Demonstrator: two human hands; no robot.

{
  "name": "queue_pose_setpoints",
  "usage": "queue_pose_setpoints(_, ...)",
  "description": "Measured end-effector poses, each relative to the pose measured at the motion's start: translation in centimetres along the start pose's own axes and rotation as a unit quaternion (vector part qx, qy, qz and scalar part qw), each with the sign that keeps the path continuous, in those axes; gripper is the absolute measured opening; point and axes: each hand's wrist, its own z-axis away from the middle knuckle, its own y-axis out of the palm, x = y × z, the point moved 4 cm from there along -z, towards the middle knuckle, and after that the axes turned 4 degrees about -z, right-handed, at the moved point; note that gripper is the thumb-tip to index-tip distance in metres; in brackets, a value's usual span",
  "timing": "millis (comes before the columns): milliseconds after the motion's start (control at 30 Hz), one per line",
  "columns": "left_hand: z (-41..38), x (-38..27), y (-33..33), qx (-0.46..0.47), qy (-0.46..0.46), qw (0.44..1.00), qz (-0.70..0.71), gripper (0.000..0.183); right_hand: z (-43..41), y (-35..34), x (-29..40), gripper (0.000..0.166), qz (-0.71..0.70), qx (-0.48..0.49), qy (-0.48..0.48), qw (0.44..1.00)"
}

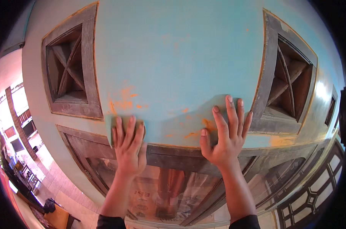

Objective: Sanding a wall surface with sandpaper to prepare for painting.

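Observation:
In front of me rises a pale blue-green painted wall [173, 65] with orange patches showing in the paint. My left hand [130, 151] presses a greenish folded sheet [112, 126] flat against it, just above a wooden window frame. The sheet looks like sandpaper; most of it lies hidden under the fingers. Farther right, my right hand [228, 137] rests on the wall with its fingers spread and holds nothing. An orange patch [208, 124] shows between its thumb and forefinger.
Wooden vents with crossed bars, one at left [65, 65] and one at right [289, 77], flank the wall area. Below is a glazed wooden window [173, 189] with reflections. A chair [57, 216] bearing a black item stands on the tiled floor, lower left.

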Motion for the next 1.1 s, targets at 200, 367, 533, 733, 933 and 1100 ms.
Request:
queue_pose_setpoints(200,-5.9,-0.2,-0.3,-0.049,-0.014,0.998,0.031,0.057,0.6,-0.1,-0.9,0.048,0.014,0.001,0.000,1.000)
queue_pose_setpoints(367,-0.6,-1.0,0.2,-0.029,-0.035,0.999,0.022,0.054,-0.2,0.2,0.1,0.047,-0.001,-0.014,-0.006,1.000)
queue_pose_setpoints(533,-2.1,-1.3,0.7,-0.019,-0.025,0.999,0.019,0.053,0.2,0.0,-0.5,0.046,0.011,-0.009,-0.004,1.000)
queue_pose_setpoints(733,-4.7,-0.9,0.1,-0.065,-0.051,0.996,0.027,0.056,0.5,0.0,-0.7,0.044,0.008,-0.009,-0.004,1.000)
queue_pose_setpoints(933,-0.8,-1.9,0.5,-0.005,-0.002,1.000,0.005,0.057,0.1,0.1,-0.1,0.045,-0.002,-0.017,-0.008,1.000)
queue_pose_setpoints(1100,-5.8,-0.6,0.4,-0.067,-0.043,0.996,0.035,0.056,0.7,0.0,-1.1,0.045,0.021,-0.011,-0.009,1.000)
